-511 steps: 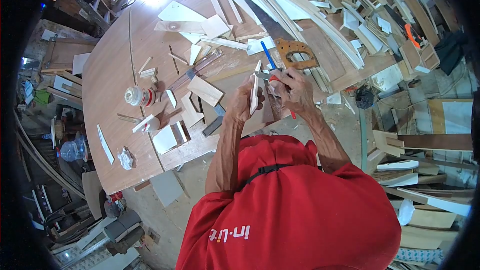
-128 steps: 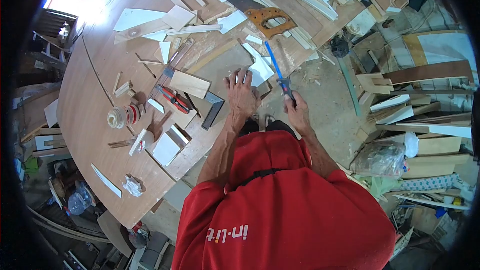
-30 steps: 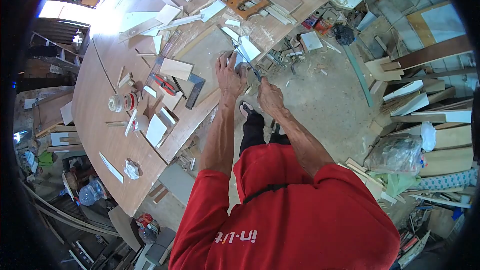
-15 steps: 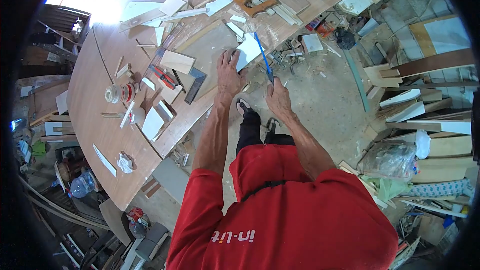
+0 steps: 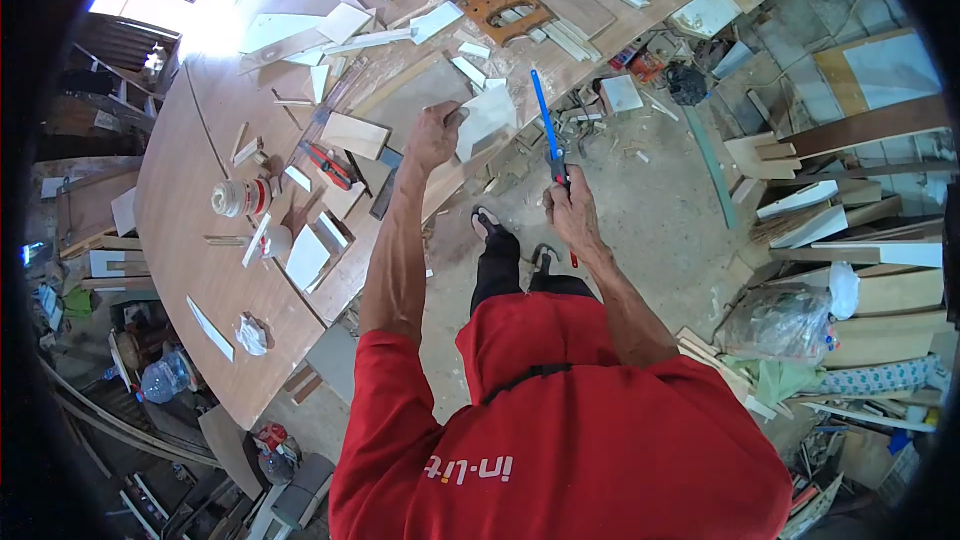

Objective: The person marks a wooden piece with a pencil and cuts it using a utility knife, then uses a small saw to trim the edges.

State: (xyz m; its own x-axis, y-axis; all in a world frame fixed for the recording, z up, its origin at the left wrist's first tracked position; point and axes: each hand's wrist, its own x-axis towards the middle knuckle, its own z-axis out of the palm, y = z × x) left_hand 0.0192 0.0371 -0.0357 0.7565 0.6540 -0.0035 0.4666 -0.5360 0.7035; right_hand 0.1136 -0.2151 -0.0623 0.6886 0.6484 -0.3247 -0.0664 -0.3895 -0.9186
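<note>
At upper centre of the frame, by the edge of the table (image 5: pixel 180 230), the white piece (image 5: pixel 487 122) lies just right of the fingers of the left hand (image 5: pixel 438 135), which curl closed and pinch its left side. Its long axis seems to slant towards upper right, though blur leaves that unsure. The right hand (image 5: pixel 573 210), farther off, clasps the saw (image 5: pixel 545 112), blue blade up. Upside down on the shirt (image 5: pixel 620 440) is "in-Lit"; the jar's (image 5: pixel 240 197) label is unreadable.
</note>
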